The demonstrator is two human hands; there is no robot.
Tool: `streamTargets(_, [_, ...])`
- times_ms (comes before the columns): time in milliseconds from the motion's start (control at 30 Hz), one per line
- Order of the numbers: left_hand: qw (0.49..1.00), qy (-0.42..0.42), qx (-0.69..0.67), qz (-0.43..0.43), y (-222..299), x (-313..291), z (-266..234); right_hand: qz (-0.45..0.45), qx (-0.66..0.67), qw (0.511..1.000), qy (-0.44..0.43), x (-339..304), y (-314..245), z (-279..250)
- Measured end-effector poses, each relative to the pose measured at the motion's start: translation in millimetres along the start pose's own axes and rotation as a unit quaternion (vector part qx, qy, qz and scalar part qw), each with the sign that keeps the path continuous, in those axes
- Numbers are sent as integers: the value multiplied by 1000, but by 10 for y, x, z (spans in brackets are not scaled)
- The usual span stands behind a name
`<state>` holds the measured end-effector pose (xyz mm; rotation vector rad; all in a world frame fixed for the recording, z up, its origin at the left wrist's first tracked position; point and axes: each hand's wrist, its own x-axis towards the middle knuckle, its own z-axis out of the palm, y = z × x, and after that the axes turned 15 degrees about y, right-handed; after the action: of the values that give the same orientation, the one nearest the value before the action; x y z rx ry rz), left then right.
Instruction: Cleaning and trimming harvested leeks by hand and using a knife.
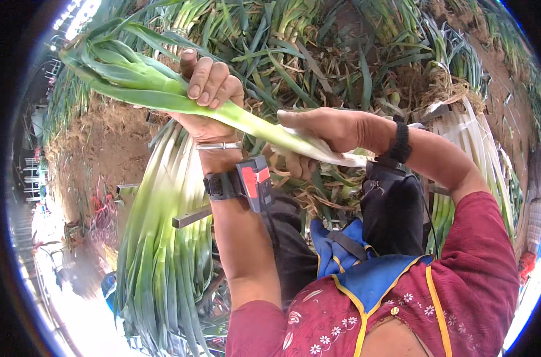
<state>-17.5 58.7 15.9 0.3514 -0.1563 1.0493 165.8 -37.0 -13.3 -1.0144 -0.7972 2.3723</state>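
Observation:
A long leek [255, 126] slants across in front of me, its green leaves at the upper left and its pale end at the lower right. My left hand [212, 89] is closed around the green part, fingers curled over the top. On the white shank, my right hand [333, 130] grips with the thumb above and the fingers partly hidden beneath. The root end lies by my right wrist, and I cannot make out its tip. A strapped device [255, 183] sits on my left wrist, a black band [399, 141] on my right.
Left of my legs hangs a thick bunch of leeks [166, 250], beside a metal bar [191, 218]. Another bunch [482, 152] with white shanks lies at the right. Heaped leeks [294, 24] and stripped leaves [330, 184] cover the ground ahead and below.

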Motion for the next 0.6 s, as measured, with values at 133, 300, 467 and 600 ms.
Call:
streamTargets(133, [999, -31, -12, -12, -77, 21, 56, 5, 9, 1000, 7, 4, -7, 2])
streamTargets(300, [998, -61, -24, -24, -99, 28, 54, 27, 77, 997, -19, 32, 3, -5])
streamTargets(467, [994, -90, -42, -42, -92, 26, 19, 18, 84, 993, 77, 13, 48, 42])
streamTargets(600, [996, -77, -30, -38, -77, 7, 51, -21, 118, 977, 177, -18, 33, 113])
